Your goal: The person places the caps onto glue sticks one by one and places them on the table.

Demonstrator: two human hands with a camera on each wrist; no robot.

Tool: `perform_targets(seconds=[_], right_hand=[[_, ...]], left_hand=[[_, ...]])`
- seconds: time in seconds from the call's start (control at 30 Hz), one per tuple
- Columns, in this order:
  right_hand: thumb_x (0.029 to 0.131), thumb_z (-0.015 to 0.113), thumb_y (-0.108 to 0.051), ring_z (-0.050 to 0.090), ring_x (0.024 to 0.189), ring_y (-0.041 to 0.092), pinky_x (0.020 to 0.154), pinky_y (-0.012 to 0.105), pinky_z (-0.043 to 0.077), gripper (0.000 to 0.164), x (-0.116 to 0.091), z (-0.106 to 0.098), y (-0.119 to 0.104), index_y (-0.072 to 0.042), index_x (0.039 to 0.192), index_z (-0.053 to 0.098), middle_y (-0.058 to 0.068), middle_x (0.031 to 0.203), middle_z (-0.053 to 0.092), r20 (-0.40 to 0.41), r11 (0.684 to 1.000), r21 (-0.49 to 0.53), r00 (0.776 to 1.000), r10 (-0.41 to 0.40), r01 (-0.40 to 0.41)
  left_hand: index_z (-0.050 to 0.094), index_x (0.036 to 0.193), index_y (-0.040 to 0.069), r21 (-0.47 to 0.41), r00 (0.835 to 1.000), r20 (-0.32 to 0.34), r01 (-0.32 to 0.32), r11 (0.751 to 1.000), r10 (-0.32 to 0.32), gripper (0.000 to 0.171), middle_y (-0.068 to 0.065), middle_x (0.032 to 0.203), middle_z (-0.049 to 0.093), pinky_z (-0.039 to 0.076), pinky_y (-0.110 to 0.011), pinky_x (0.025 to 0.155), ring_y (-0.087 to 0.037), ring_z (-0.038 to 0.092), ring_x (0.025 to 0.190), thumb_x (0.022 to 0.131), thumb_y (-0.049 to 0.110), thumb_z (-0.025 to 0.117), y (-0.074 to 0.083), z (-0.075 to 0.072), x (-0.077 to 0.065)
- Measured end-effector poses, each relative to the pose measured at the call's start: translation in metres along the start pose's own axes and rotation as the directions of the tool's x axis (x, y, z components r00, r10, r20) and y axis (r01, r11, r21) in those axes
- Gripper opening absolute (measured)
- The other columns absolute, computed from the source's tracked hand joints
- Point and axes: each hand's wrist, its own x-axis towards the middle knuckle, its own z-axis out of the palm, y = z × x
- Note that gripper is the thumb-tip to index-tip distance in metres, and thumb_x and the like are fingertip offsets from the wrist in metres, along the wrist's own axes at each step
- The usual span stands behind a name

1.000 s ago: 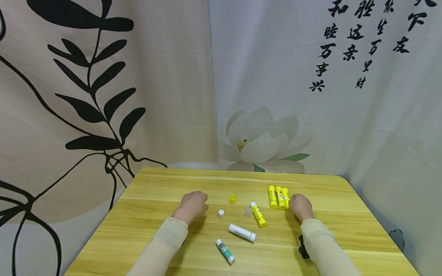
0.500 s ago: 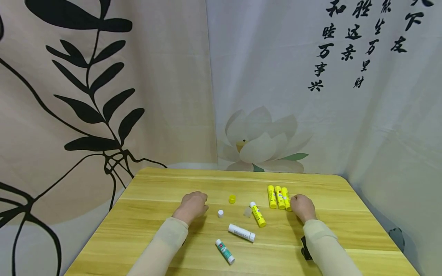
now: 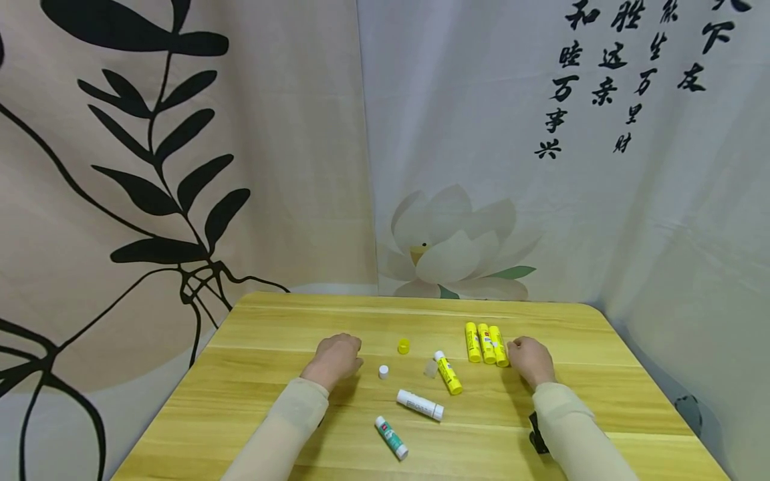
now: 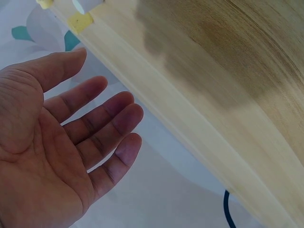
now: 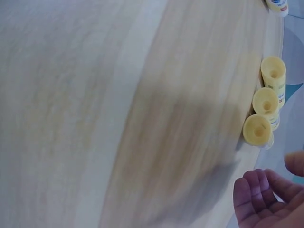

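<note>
Three yellow glue sticks lie side by side at the back right of the table, the left one [image 3: 473, 342], the middle one [image 3: 486, 343] and the right one [image 3: 498, 345]. Just right of that row is my right hand [image 3: 531, 359], apart from it in the right wrist view, where the bent fingers [image 5: 242, 192] hold nothing. My left hand [image 3: 334, 359] hovers at the left, palm bare and fingers loosely bent in the left wrist view. Between the hands lie another yellow glue stick [image 3: 448, 373], a white glue stick [image 3: 420, 405] and a green-and-white glue stick [image 3: 392, 437].
A yellow cap [image 3: 404, 346], a small white cap [image 3: 383, 371] and a translucent cap [image 3: 430, 369] are scattered on the wooden table [image 3: 271, 347]. A printed curtain [image 3: 301, 167] hangs behind the table's far edge.
My right hand has drawn back slightly to the right, off the rightmost glue stick of the row, which now shows more fully. The left hand stays almost still.
</note>
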Motion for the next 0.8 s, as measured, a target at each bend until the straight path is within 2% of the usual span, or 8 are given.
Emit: perform_targets(seconds=[0.2,0.33,0.5,0.8], right_hand=[[0.104,0.044,-0.021,0.055,0.113,0.050,0.092,0.060,0.046,0.043,-0.001,-0.001,-0.002,0.014,0.126,0.056,0.032,0.125,0.059,0.003,0.999,-0.019,1.000,-0.027,0.027],[0.104,0.045,-0.020,0.053,0.116,0.051,0.095,0.061,0.045,0.044,-0.002,-0.004,-0.005,0.015,0.128,0.054,0.033,0.127,0.057,0.005,0.995,-0.067,0.997,-0.071,0.071],[0.102,0.049,-0.019,0.054,0.115,0.051,0.094,0.061,0.045,0.043,-0.007,-0.007,-0.015,0.015,0.128,0.054,0.034,0.126,0.057,0.004,0.982,-0.140,0.992,-0.125,0.125],[0.100,0.053,-0.017,0.055,0.114,0.051,0.093,0.061,0.046,0.042,-0.014,-0.006,-0.028,0.013,0.129,0.055,0.034,0.124,0.057,0.000,0.961,-0.206,0.981,-0.192,0.187]], left_hand=[[0.068,0.106,0.007,-0.002,1.000,0.020,0.014,1.000,-0.014,0.023,-0.006,0.099,0.068,0.056,-0.040,0.079,-0.024,0.065,0.095,0.094,0.026,0.070,-0.001,0.000,0.000],[0.068,0.105,0.006,-0.005,1.000,0.022,0.013,1.000,-0.013,0.022,-0.006,0.097,0.068,0.056,-0.039,0.078,-0.024,0.065,0.094,0.093,0.025,0.070,-0.001,0.000,-0.001],[0.067,0.105,0.006,-0.009,0.999,0.032,0.019,1.000,-0.019,0.022,-0.006,0.099,0.068,0.056,-0.039,0.081,-0.025,0.065,0.097,0.092,0.023,0.072,-0.001,0.000,-0.002],[0.067,0.110,0.005,-0.007,0.999,0.044,0.026,1.000,-0.026,0.025,-0.008,0.104,0.068,0.055,-0.040,0.083,-0.026,0.064,0.101,0.092,0.022,0.071,-0.001,-0.001,0.000]])
